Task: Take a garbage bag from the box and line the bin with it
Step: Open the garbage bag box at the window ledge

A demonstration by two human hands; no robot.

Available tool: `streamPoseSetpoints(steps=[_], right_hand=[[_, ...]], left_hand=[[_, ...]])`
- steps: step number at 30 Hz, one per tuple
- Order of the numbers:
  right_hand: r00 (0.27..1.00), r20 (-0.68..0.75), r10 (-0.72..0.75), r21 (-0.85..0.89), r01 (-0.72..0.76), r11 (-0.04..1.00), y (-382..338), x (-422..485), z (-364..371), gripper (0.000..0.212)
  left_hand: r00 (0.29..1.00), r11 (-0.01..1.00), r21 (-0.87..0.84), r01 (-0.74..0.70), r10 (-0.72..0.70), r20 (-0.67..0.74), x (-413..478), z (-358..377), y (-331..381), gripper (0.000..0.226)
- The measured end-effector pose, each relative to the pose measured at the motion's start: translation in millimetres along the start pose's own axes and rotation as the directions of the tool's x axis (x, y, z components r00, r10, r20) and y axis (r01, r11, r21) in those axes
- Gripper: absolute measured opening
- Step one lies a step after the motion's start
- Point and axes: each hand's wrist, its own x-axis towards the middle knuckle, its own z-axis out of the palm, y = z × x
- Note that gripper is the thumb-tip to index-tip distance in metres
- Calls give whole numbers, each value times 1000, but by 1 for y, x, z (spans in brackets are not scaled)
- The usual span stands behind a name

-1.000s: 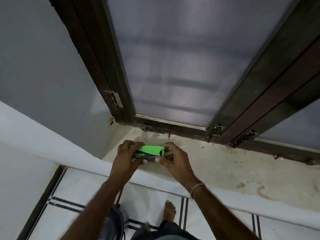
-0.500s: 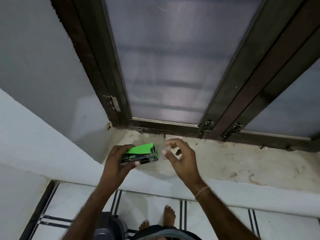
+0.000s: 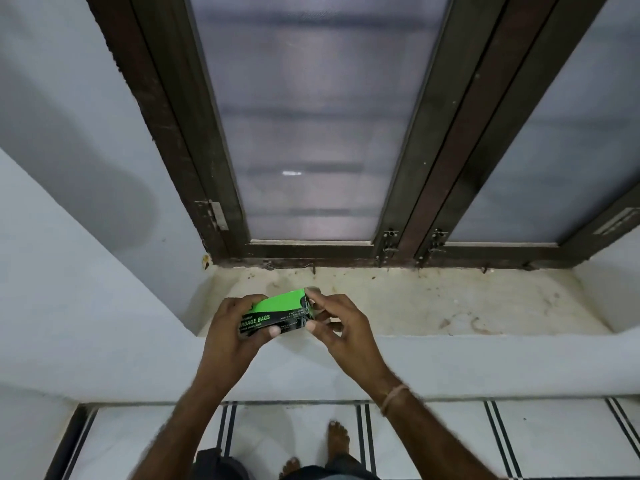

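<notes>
Moved: right hand (image 3: 341, 327), apart from box (image 3: 277, 311) half a second ago, now pinches its end flap.
Left hand (image 3: 232, 327): grips glossy rectangular green-black carton.
Sill (image 3: 450, 306): stained stone.

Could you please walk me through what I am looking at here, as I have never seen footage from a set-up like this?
There is no machine here. A person wears one wide-angle camera on the head. It looks forward and down, so their own two arms reach into the picture from below. The left hand grips a green and black box with lettering that ends in "BAGS". The right hand pinches the box's right end, perhaps to open it. The box is held over a pale, stained window sill; I cannot tell whether it touches the sill. Behind the sill stands a dark-framed window with frosted panes. Lower down you see the tiled floor and the person's bare feet. No bag shows outside the box.
</notes>
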Motion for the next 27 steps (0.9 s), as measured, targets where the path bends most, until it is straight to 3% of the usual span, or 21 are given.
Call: streamPoseSetpoints(steps=[6, 9, 13, 15, 20, 27], right_hand=[[998, 32, 55, -28, -54, 998, 5, -4, -14, 39], [998, 25, 52, 72, -54, 996, 2, 0, -24, 22], [997, 42, 63, 207, -71, 976, 2, 4, -38, 21], [993, 61, 97, 244, -109, 964, 6, 8, -43, 7], [987, 88, 136, 309, -157, 938, 14, 14, -59, 40], [992, 44, 118, 226, -125, 966, 8, 21, -64, 13]], left_hand=[[998, 999, -27, -35, 36, 56, -2, 5, 3, 50], [998, 999, -20, -36, 37, 54, -2, 7, 8, 46], [1000, 999, 34, -13, 13, 13, 0, 11, 20, 48], [999, 998, 61, -34, 33, 12, 4, 14, 28, 50], [999, 996, 86, -31, 28, 28, 10, 25, 46, 50], [996, 998, -33, -52, 54, 76, 1, 29, 52, 48]])
